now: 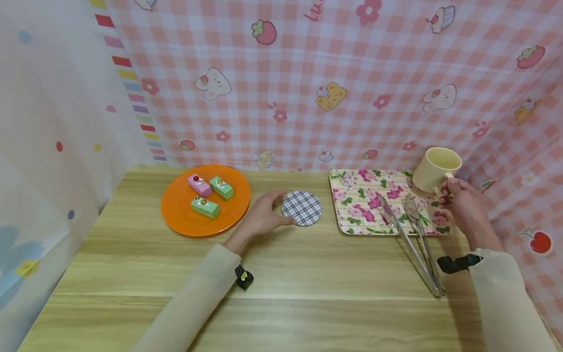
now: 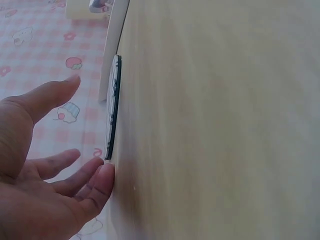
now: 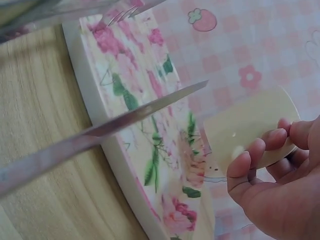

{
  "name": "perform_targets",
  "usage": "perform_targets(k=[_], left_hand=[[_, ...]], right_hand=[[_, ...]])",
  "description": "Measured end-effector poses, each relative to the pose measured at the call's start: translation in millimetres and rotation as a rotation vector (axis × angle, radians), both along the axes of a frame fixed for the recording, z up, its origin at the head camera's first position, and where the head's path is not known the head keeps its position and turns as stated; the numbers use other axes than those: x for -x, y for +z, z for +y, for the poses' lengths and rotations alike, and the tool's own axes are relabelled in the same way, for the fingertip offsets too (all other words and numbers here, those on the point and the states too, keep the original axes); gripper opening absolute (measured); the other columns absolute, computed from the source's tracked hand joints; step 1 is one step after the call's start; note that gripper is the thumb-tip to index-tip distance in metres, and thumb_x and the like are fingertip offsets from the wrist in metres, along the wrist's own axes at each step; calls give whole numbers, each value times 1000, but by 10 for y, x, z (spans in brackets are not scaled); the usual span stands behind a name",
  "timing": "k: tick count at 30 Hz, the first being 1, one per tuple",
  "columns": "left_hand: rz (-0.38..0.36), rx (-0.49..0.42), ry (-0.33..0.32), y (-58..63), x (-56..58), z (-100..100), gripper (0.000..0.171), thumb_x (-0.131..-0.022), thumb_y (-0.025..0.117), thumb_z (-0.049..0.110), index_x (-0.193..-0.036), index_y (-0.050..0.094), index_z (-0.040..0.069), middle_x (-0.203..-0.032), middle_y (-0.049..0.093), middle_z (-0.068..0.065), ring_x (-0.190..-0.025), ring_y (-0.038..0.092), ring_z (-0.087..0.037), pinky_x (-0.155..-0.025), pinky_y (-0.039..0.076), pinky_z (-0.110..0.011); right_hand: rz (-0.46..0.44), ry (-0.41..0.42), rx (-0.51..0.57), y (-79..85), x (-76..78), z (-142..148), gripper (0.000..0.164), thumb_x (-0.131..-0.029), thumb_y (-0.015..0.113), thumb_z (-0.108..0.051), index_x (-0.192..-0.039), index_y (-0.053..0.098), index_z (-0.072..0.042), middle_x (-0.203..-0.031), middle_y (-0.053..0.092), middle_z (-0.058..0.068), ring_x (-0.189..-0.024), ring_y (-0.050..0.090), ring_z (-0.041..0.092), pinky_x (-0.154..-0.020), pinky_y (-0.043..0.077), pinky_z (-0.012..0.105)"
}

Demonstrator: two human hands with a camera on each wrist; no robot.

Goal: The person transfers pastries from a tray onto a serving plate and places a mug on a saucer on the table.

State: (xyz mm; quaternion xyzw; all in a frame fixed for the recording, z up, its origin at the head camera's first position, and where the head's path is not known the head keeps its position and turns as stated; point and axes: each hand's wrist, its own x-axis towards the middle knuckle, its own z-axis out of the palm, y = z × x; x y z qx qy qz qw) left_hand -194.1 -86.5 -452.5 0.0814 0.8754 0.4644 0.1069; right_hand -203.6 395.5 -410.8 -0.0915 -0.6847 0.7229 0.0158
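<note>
A pale yellow mug (image 1: 427, 176) is at the far right corner of the floral tray (image 1: 357, 226). My right hand (image 1: 467, 211) grips its handle, fingers curled. In the right wrist view the mug (image 3: 240, 125) appears beside the tray's flowered surface; whether it touches the tray I cannot tell. A round plaid coaster (image 1: 301, 208) lies on the table left of the tray. My left hand (image 1: 260, 215) is at the coaster's left side, thumb and fingers spread apart. In the left wrist view the fingertips (image 2: 106, 175) come close to the coaster's edge (image 2: 114, 107); contact is unclear.
Metal tongs (image 1: 415, 252) lie slanted over the tray's front edge, their handle end on the table (image 1: 308, 278). An orange plate (image 1: 176, 212) at left bears two green cake pieces (image 1: 205, 207) and a pink one (image 1: 199, 185). A gingham curtain (image 1: 290, 68) hangs behind the table.
</note>
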Motion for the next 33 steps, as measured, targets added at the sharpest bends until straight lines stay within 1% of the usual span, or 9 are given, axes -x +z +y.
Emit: perform_targets(k=[4, 8, 12, 15, 19, 23, 28, 31, 33], left_hand=[[-15, 19, -2, -11, 35, 41, 91, -78, 91, 23, -155, 44, 10, -147, 53, -13, -129, 52, -31, -113, 50, -45], [-3, 60, 7, -25, 62, 87, 92, -74, 94, 19, -153, 47, 7, -140, 52, -15, -125, 47, -31, -114, 46, -45], [29, 85, 23, -53, 86, 135, 93, -68, 96, 14, -149, 51, 5, -137, 51, -16, -125, 43, -32, -114, 44, -48], [29, 96, 44, -72, 98, 168, 95, -67, 96, 12, -150, 51, 5, -138, 49, -17, -128, 43, -33, -115, 44, -48], [11, 109, 75, -69, 97, 199, 93, -68, 96, 11, -149, 51, 4, -141, 46, -17, -130, 43, -33, -116, 45, -48], [4, 135, 86, -62, 92, 202, 90, -68, 96, 13, -148, 53, 4, -141, 46, -16, -131, 43, -34, -116, 46, -47], [-17, 161, 89, -44, 84, 201, 91, -69, 96, 13, -148, 52, 5, -142, 44, -16, -131, 43, -33, -117, 46, -47], [-22, 162, 76, -37, 90, 210, 91, -70, 95, 12, -149, 51, 5, -144, 43, -17, -132, 43, -34, -117, 46, -48], [-27, 164, 68, -42, 91, 210, 91, -70, 94, 12, -150, 50, 4, -145, 42, -17, -133, 42, -34, -117, 46, -48]], right_hand=[[26, 10, 25, 42, -52, -9, 27, -108, 45, -32, -103, 57, -8, -86, 52, -3, -74, 52, 12, -62, 51, 22], [56, 39, 60, 105, -107, -45, 27, -108, 46, -32, -104, 56, -7, -86, 52, -2, -74, 52, 13, -63, 50, 23], [73, 41, 87, 183, -156, -110, 27, -108, 48, -31, -104, 57, -6, -85, 54, -1, -73, 53, 14, -62, 50, 24], [75, 42, 117, 240, -191, -169, 25, -108, 49, -28, -104, 59, -5, -84, 57, 0, -72, 54, 14, -62, 51, 24], [95, 64, 153, 304, -233, -267, 25, -107, 51, -27, -102, 61, -4, -84, 58, 1, -72, 55, 15, -62, 51, 25], [121, 109, 186, 341, -271, -389, 25, -106, 54, -26, -101, 62, -3, -86, 58, 1, -72, 54, 16, -62, 49, 25], [133, 151, 199, 342, -316, -532, 24, -105, 55, -26, -100, 61, -4, -86, 58, 2, -72, 54, 16, -62, 50, 25], [147, 171, 182, 324, -349, -603, 24, -106, 53, -26, -99, 60, -5, -85, 57, 1, -71, 54, 15, -61, 50, 25], [164, 199, 173, 306, -365, -653, 23, -107, 52, -25, -99, 60, -5, -84, 57, 1, -71, 55, 15, -61, 49, 25]])
